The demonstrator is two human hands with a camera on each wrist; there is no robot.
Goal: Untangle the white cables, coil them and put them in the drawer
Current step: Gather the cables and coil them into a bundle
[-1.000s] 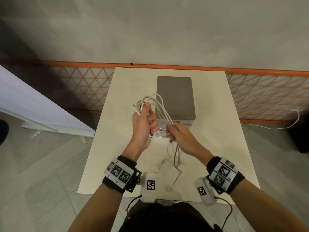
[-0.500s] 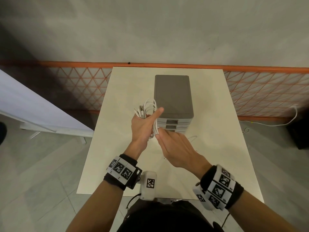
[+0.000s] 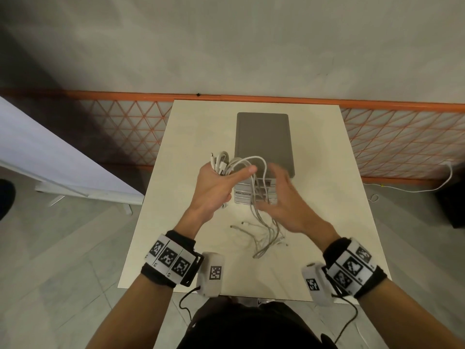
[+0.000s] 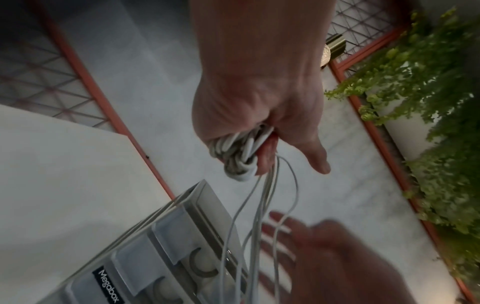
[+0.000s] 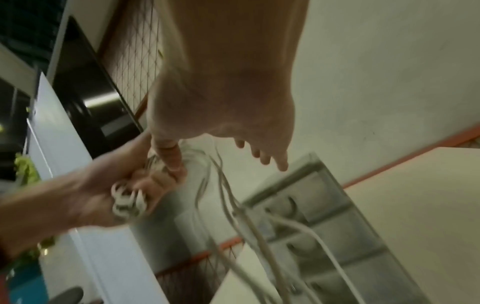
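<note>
My left hand [image 3: 216,187] grips a bundle of coiled white cables [image 3: 221,165] above the table, with its index finger stretched out to the right. The left wrist view shows the coil [image 4: 239,152] packed in the fist [image 4: 259,107]. Several strands hang from it, and their loose ends [image 3: 264,235] lie on the table. My right hand [image 3: 281,195] is beside the hanging strands, blurred, fingers straight and spread, holding nothing. The grey drawer unit [image 3: 264,142] stands just behind both hands with its drawers [image 5: 324,226] closed.
The cream table [image 3: 327,197] stands against a wall with an orange-framed mesh fence [image 3: 402,137]. A white board [image 3: 50,159] leans at the left. Another white cable [image 3: 427,187] lies on the floor at the right. Green plants [image 4: 428,102] grow beside the fence.
My right hand let go of the strands, swept in close under the left hand, then came away to the right and opened. Loops now hang over my left index finger.
</note>
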